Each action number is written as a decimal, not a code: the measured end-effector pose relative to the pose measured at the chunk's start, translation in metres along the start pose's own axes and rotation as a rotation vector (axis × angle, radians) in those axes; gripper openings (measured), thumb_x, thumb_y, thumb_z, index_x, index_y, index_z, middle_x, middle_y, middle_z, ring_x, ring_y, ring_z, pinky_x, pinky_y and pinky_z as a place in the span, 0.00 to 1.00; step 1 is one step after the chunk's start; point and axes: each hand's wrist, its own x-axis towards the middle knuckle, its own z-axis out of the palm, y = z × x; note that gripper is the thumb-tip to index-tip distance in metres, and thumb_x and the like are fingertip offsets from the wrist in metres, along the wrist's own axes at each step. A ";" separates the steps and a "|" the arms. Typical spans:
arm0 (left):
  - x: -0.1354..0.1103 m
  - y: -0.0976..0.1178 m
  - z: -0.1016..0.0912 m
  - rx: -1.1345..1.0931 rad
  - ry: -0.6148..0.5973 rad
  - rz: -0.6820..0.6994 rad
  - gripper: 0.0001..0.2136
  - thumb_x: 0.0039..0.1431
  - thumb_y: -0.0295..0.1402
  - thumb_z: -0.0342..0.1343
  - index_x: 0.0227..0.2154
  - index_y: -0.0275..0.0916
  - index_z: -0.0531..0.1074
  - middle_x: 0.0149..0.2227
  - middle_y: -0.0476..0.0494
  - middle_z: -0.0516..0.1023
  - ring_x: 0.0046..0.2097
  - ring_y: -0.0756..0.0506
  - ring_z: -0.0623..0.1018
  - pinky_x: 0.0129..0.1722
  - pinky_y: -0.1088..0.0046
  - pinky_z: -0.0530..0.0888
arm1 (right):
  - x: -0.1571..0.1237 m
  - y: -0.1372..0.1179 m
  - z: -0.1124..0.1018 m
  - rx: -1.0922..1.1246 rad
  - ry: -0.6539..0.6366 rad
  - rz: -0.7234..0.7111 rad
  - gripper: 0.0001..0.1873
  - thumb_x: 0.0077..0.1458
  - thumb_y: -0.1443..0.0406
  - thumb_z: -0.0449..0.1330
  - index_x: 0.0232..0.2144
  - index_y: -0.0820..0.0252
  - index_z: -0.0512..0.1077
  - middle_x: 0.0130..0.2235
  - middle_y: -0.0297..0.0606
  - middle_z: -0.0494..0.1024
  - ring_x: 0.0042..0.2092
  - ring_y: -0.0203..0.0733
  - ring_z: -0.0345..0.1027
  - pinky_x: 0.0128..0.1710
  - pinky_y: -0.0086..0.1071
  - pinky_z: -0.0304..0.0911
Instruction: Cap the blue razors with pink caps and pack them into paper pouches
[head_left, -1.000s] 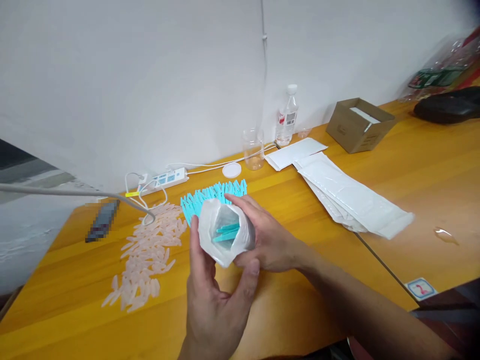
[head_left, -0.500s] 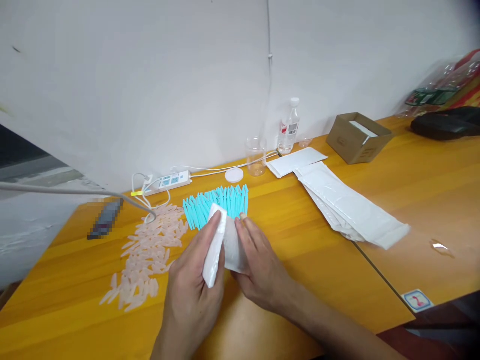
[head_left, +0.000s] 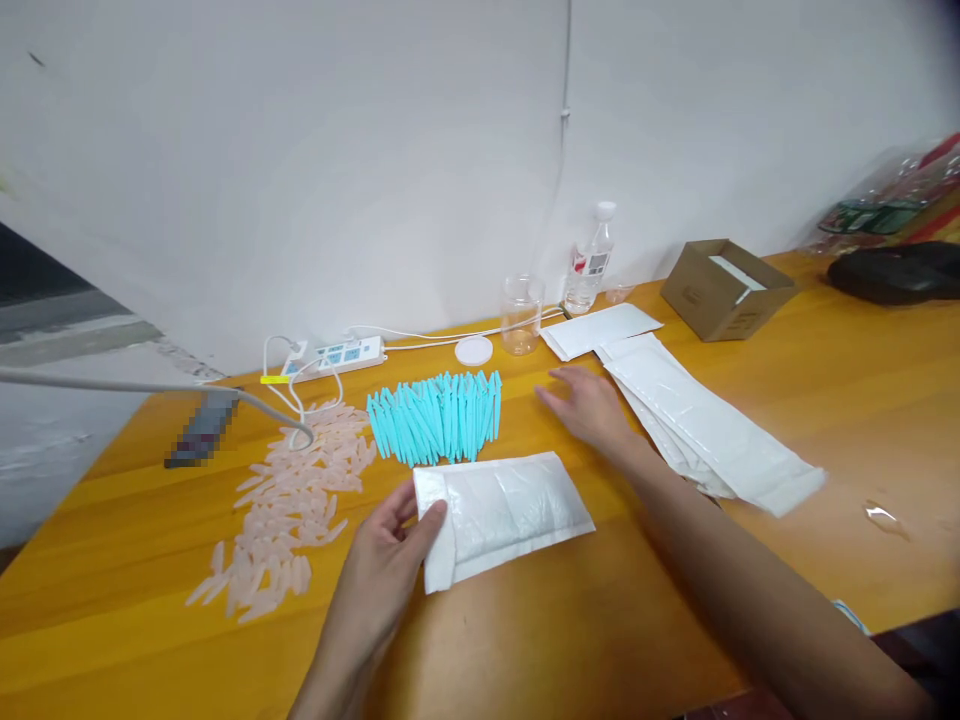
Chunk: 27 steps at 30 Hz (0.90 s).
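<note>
Still pinching the white envelope (head_left: 517, 508) in the left hand (head_left: 391, 545); let go with the right hand (head_left: 592, 412), now open, farther off.

No text can be read; the print on the bottle label (head_left: 590, 263) and cardboard box (head_left: 699, 296) is too small.

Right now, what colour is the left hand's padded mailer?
The padded mailer is white, clearest in the head view.
</note>
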 end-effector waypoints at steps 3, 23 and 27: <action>0.006 0.012 0.005 0.102 -0.119 0.023 0.15 0.61 0.41 0.59 0.48 0.44 0.79 0.40 0.44 0.84 0.34 0.43 0.82 0.34 0.63 0.81 | 0.043 0.024 0.020 -0.163 0.045 0.184 0.23 0.61 0.60 0.59 0.56 0.67 0.72 0.57 0.53 0.73 0.55 0.51 0.69 0.54 0.37 0.62; 0.264 0.076 0.278 0.208 -0.009 0.478 0.20 0.68 0.24 0.42 0.61 0.31 0.62 0.55 0.35 0.77 0.54 0.47 0.77 0.53 0.71 0.71 | 0.080 0.053 0.039 -0.204 0.057 0.464 0.18 0.63 0.67 0.50 0.42 0.71 0.79 0.42 0.60 0.80 0.44 0.55 0.75 0.42 0.37 0.63; 0.269 0.043 0.269 0.561 -0.041 0.476 0.20 0.63 0.21 0.46 0.56 0.33 0.71 0.54 0.34 0.77 0.57 0.43 0.75 0.59 0.65 0.66 | 0.081 0.056 0.037 -0.196 0.029 0.457 0.16 0.62 0.68 0.52 0.41 0.69 0.80 0.41 0.58 0.81 0.43 0.54 0.76 0.40 0.35 0.63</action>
